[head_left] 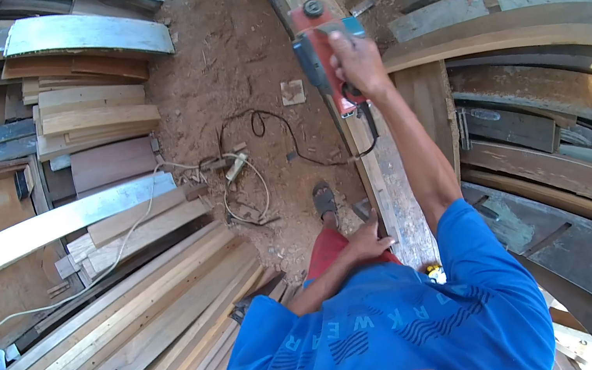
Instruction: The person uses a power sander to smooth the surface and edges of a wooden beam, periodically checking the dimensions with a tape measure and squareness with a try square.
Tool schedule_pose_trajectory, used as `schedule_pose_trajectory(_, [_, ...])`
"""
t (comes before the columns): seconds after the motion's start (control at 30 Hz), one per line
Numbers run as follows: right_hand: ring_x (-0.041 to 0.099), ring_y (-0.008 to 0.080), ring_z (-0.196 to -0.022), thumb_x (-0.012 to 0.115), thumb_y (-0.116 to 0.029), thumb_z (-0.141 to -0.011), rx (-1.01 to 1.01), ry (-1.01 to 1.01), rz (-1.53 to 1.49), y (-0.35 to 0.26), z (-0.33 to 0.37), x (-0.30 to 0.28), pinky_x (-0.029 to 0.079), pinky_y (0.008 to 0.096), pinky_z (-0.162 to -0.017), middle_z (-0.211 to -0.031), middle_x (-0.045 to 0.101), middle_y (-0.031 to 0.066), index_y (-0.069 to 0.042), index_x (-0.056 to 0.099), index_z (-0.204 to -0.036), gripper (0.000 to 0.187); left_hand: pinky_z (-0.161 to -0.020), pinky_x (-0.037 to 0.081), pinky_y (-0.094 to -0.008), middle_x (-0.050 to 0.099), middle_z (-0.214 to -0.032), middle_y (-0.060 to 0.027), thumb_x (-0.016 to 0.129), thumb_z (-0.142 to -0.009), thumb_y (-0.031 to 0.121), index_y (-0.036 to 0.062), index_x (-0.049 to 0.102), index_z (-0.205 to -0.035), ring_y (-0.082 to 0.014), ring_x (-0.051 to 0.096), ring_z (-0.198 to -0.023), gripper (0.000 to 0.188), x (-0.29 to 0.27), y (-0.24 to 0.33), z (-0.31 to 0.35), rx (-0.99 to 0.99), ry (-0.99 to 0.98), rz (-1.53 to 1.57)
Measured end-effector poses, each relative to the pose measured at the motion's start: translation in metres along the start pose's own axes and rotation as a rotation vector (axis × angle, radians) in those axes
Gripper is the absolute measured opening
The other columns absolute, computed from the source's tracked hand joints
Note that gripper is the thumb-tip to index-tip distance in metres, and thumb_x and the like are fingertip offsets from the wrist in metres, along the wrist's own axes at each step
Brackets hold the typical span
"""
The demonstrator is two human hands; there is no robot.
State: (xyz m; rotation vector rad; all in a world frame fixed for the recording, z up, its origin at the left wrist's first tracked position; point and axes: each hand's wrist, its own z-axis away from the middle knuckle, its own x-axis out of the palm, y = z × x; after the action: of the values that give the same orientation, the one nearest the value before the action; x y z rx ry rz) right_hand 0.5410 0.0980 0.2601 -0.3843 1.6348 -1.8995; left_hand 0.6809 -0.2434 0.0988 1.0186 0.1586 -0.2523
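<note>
My right hand [360, 64] is closed around the handle of a red and teal electric planer [313, 27], arm stretched far forward. The planer sits on a long, narrow wooden board [377, 190] lying lengthwise on a worn bench [405, 201]. A dark cord [293, 138] runs from the tool's rear and loops across the ground to the left. Close to my body, my left hand [364, 243] grips the near end of the board at its left edge. Its fingers are partly hard to make out.
Planks are stacked at left [97, 113] and lower left [122, 319]. More timber [522, 30] lines the right side. On the dirt floor [201, 51] are a white power strip [236, 167], a pale cable and wood scraps. My sandalled foot [324, 200] stands left of the bench.
</note>
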Motion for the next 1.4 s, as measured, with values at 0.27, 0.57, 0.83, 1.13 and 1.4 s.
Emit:
schedule_pose_trajectory(0.27, [0.052, 0.0060, -0.053, 0.053, -0.045, -0.103, 0.138, 0.113, -0.119, 0.026, 0.181, -0.097, 0.039, 0.0247, -0.047, -0.066, 0.055, -0.0026, -0.002, 0.065, -0.099, 0.044, -0.091, 0.054, -0.0326, 0.068, -0.119, -0.0216, 0.072, -0.093, 0.033, -0.0044, 0.051, -0.136, -0.0230, 0.067, -0.109, 0.061, -0.034, -0.102, 0.008, -0.203, 0.030, 0.549])
schedule_pose_trajectory(0.57, [0.056, 0.0103, -0.053, 0.056, -0.052, -0.100, 0.360, 0.314, 0.025, 0.148, 0.344, -0.132, 0.045, 0.0282, -0.047, -0.064, 0.058, 0.0016, -0.004, 0.061, -0.087, 0.050, -0.111, 0.040, -0.0407, 0.045, -0.147, -0.0267, 0.085, -0.078, 0.039, -0.0036, 0.010, -0.158, -0.0319, 0.049, -0.134, 0.118, 0.027, 0.016, -0.046, -0.084, 0.256, 0.464])
schedule_pose_trajectory(0.83, [0.057, 0.0107, -0.051, 0.057, -0.048, -0.101, 0.422, 0.257, -0.107, 0.224, 0.395, -0.115, 0.046, 0.0286, -0.047, -0.062, 0.057, 0.0011, -0.008, 0.059, -0.085, 0.043, -0.088, 0.055, -0.0431, 0.067, -0.112, -0.0154, 0.073, -0.072, 0.001, -0.0057, 0.052, -0.131, -0.0274, 0.067, -0.100, 0.064, 0.027, 0.001, -0.032, -0.299, 0.425, 0.671])
schedule_pose_trajectory(1.13, [0.056, 0.0115, -0.050, 0.061, -0.046, -0.099, 0.416, 0.317, -0.240, 0.241, 0.402, -0.102, 0.045, 0.0285, -0.046, -0.061, 0.058, 0.0003, -0.010, 0.062, -0.083, 0.040, -0.106, 0.048, -0.0526, 0.062, -0.127, -0.0160, 0.070, -0.073, 0.009, 0.0001, 0.045, -0.143, -0.0315, 0.061, -0.120, 0.075, -0.025, 0.029, 0.110, 0.079, -0.062, 1.160])
schedule_pose_trajectory(1.4, [0.067, 0.0225, -0.066, 0.058, -0.047, -0.099, 0.449, 0.269, -0.077, 0.237, 0.408, -0.117, 0.054, 0.0371, -0.061, -0.077, 0.068, 0.0096, -0.003, 0.067, -0.100, 0.045, -0.104, 0.049, -0.0467, 0.056, -0.134, -0.0188, 0.071, -0.073, 0.022, -0.0039, 0.036, -0.147, -0.0305, 0.059, -0.122, 0.086, -0.061, 0.139, 0.226, 0.239, -0.085, 1.102])
